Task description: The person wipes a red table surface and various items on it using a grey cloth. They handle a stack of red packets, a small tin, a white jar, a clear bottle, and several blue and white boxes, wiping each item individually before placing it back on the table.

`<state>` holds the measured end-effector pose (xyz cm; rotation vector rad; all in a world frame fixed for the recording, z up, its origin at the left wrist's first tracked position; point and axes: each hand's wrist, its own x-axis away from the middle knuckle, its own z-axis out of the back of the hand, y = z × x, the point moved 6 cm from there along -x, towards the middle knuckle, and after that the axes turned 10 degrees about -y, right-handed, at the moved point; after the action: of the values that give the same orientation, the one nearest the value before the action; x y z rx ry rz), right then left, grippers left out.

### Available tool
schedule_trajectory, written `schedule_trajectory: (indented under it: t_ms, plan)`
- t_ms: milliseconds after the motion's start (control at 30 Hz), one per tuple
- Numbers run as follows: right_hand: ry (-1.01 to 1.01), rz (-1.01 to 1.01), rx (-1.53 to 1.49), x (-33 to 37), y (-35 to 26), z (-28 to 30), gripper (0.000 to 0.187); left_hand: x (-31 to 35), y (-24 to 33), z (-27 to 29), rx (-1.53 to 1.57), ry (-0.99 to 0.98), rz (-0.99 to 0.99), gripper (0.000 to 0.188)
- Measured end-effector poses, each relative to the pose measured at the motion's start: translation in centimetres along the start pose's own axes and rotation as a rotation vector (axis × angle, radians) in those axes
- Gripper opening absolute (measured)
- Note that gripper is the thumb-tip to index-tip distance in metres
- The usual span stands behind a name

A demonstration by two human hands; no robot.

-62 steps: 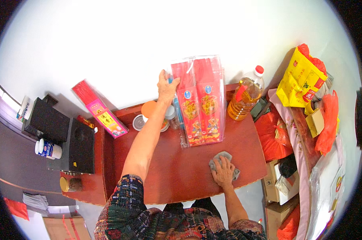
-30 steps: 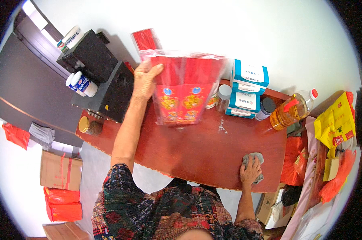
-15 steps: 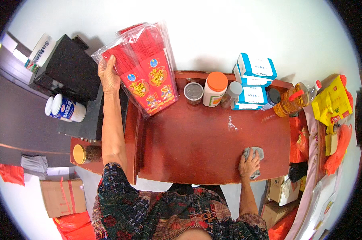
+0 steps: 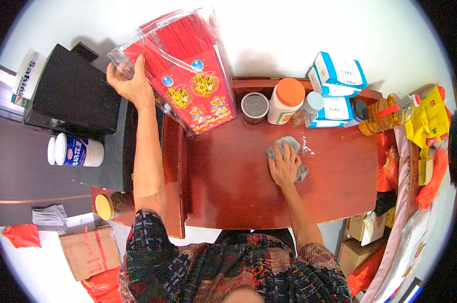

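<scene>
My left hand (image 4: 132, 83) is at the left edge of a clear plastic packet (image 4: 200, 96) of thin red sticks with a printed red front. Its thumb lies over the front, and the other fingers curl at the edge, partly hidden. The packet leans upright against the wall, its lower end at the back left of the red tabletop (image 4: 238, 177). My right hand (image 4: 285, 164) presses a crumpled grey cloth (image 4: 301, 173) onto the tabletop, its fingers spread over it. Just right of the cloth is a white mark (image 4: 307, 146) on the wood.
Along the back stand a dark-lidded jar (image 4: 254, 106), an orange-capped white bottle (image 4: 286, 102), a grey-capped container (image 4: 313, 103), blue-and-white boxes (image 4: 339, 73) and an oil bottle (image 4: 387, 115). At left are a black box (image 4: 71, 91), white-lidded cans (image 4: 84, 151) and a yellow-lidded jar (image 4: 105, 206).
My right hand has slid the grey cloth leftward and away from me, from the tabletop's near right to its middle, beside the white mark. My left hand stays at the packet.
</scene>
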<state>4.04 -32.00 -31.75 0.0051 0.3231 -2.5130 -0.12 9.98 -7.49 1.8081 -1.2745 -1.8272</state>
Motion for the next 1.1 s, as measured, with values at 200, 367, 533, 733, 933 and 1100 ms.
schedule_trajectory:
  t_ms: [200,367,533,733,933,1100]
  plan:
    - [0.001,0.149,-0.050,-5.0,-3.8,-1.5,0.046,4.7,6.4,-1.2,-0.712,-0.001,-0.322,0.084]
    - [-0.024,0.184,-0.041,-5.9,-4.4,-1.4,0.047,9.3,8.8,-3.3,-0.729,-0.154,-0.451,0.065]
    - [-0.036,0.258,-0.077,-4.1,-3.8,-1.8,0.044,20.5,5.2,-9.7,-0.400,-0.821,-0.080,0.045]
    - [-0.203,0.347,-0.118,5.4,-0.9,1.8,0.047,25.9,-1.5,-12.9,-0.568,-0.976,0.268,0.089]
    - [-0.167,0.018,0.004,11.6,9.3,3.9,0.044,27.1,-4.2,-15.5,-0.760,-0.998,0.408,0.106]
    - [-0.071,-0.150,0.008,9.8,13.8,4.6,0.044,27.8,-3.7,-15.2,-0.816,-0.854,0.372,0.105]
